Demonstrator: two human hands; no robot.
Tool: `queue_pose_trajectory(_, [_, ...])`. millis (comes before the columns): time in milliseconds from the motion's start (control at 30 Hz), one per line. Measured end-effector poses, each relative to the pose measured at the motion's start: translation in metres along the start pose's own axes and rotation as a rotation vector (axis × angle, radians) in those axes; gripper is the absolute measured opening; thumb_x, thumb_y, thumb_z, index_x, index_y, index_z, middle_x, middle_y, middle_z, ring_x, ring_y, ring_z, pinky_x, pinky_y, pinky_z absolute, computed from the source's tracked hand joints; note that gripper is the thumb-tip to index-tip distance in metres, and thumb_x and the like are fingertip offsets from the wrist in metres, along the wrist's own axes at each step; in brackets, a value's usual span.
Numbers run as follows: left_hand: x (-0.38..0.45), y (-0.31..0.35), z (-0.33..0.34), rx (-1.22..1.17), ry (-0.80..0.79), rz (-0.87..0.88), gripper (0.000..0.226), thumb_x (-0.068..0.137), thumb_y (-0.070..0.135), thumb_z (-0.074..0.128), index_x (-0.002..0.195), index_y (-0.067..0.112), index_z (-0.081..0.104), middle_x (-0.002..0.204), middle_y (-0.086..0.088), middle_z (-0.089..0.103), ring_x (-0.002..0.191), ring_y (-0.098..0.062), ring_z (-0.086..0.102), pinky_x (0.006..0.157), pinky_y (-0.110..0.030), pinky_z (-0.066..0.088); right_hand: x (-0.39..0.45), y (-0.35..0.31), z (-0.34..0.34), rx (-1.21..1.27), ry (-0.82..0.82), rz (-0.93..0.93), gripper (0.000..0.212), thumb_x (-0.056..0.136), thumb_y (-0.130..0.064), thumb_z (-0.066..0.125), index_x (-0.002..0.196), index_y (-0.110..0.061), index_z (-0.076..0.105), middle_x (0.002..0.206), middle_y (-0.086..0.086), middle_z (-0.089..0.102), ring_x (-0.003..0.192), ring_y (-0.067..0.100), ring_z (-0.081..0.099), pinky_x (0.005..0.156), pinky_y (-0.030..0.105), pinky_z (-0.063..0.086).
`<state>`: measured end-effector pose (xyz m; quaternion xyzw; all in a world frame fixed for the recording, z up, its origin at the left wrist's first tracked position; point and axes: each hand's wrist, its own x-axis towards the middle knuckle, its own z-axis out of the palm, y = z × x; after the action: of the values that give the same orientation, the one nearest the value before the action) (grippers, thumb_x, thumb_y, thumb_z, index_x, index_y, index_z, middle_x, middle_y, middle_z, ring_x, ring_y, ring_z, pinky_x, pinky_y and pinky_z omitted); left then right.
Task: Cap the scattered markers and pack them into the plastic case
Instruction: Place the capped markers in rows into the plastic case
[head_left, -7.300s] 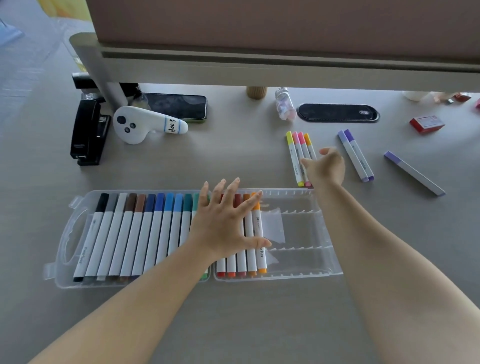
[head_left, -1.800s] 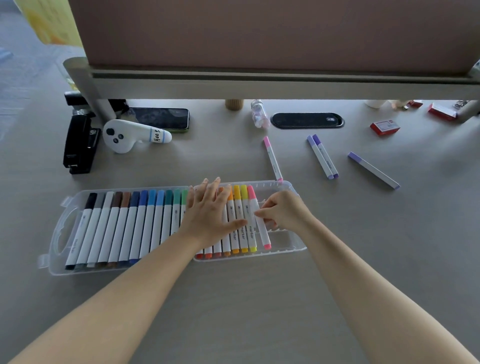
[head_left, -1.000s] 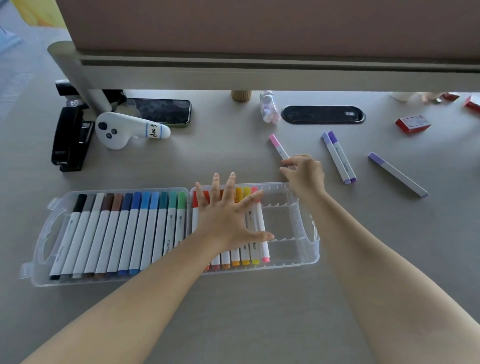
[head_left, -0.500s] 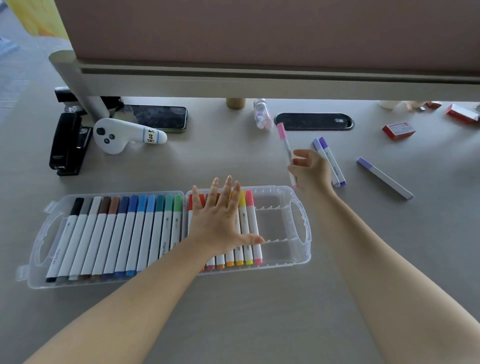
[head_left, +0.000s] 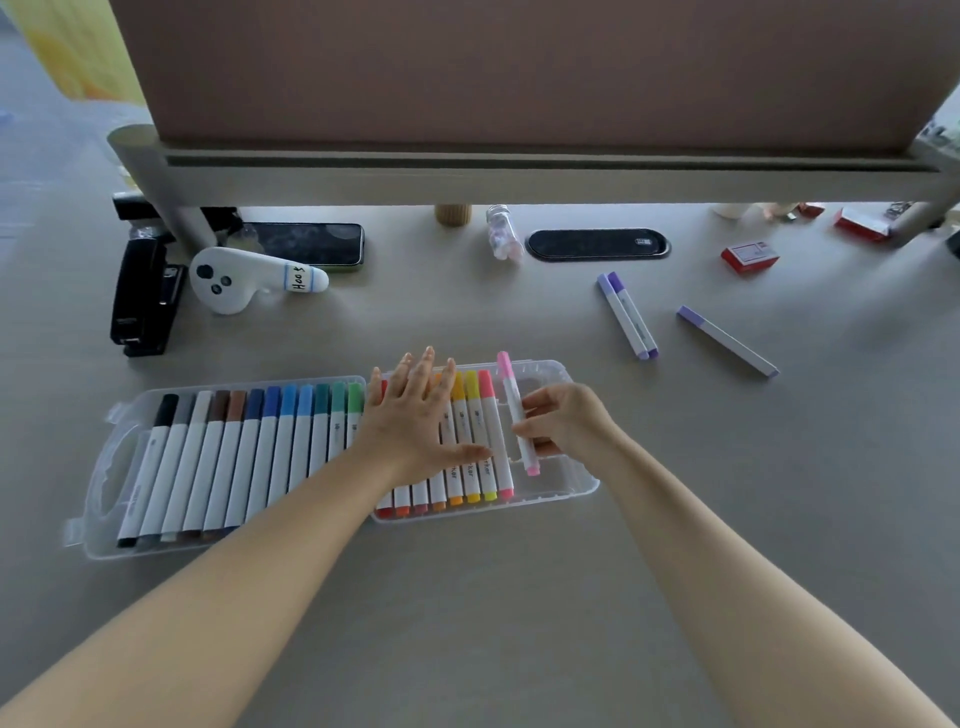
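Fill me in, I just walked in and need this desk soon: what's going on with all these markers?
A person is packing markers into a clear plastic case. The left hand lies flat on the row already in its right half, while the right hand pinches a pink marker over the next free slot. The left half looks full. Three purple markers are still out on the desk.

**Clear plastic, matt table**

The case is clear, glossy plastic with ribbed dividers. The markers in it have smooth white plastic barrels and coloured caps. The table is matt grey with a faint grain. Far left, the stapler is glossy black, the phone dark glass
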<state>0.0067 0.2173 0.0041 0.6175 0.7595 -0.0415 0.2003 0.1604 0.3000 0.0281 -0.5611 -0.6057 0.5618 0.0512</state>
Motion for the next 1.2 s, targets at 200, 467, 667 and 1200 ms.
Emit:
queue_pose_trajectory(200, [-0.012,-0.005,0.006,-0.030,0.040,0.012,0.126,0.044,0.095,-0.005,0.146,0.022,-0.006,0.156,-0.008,-0.010,0.143,-0.030,-0.010,0.115,-0.046,-0.005,-0.004,0.002,0.009,-0.256,0.043,-0.082,0.037,0.075,-0.006,0.072,0.109,0.001,0.058,0.070,-0.001,0.056,0.079,0.025,0.065,0.085,0.040,0.054])
queue_pose_trajectory(467, [-0.001,0.013,0.000,-0.067,0.067,0.032,0.089,0.078,0.070,0.035,0.146,0.026,-0.003,0.155,-0.008,-0.009,0.143,-0.030,-0.011,0.114,-0.047,-0.006,0.000,0.005,-0.010,-0.192,0.175,-0.111,0.023,0.080,-0.006,0.065,0.102,-0.003,0.059,0.068,0.001,0.057,0.062,0.022,0.058,0.075,0.038,0.055])
queue_pose_trajectory(667, [0.011,0.027,0.004,-0.029,0.034,-0.017,0.082,0.076,0.075,0.029,0.141,0.043,-0.009,0.154,-0.010,-0.016,0.141,-0.035,-0.017,0.112,-0.051,-0.010,0.015,0.008,-0.033,-0.076,0.362,-0.213,0.024,0.082,-0.010,0.062,0.106,-0.007,0.061,0.088,0.002,0.058,0.074,0.018,0.054,0.060,0.023,0.045])
queue_pose_trajectory(1200, [0.037,0.060,0.015,0.088,0.037,0.064,0.089,0.064,0.089,0.019,0.134,0.049,-0.020,0.153,-0.004,-0.024,0.139,-0.035,-0.024,0.107,-0.056,-0.018,0.076,0.005,-0.085,-0.270,0.661,-0.118,0.041,0.088,-0.026,0.056,0.128,-0.017,0.051,0.135,0.009,0.044,0.126,0.027,0.035,0.103,0.036,0.027])
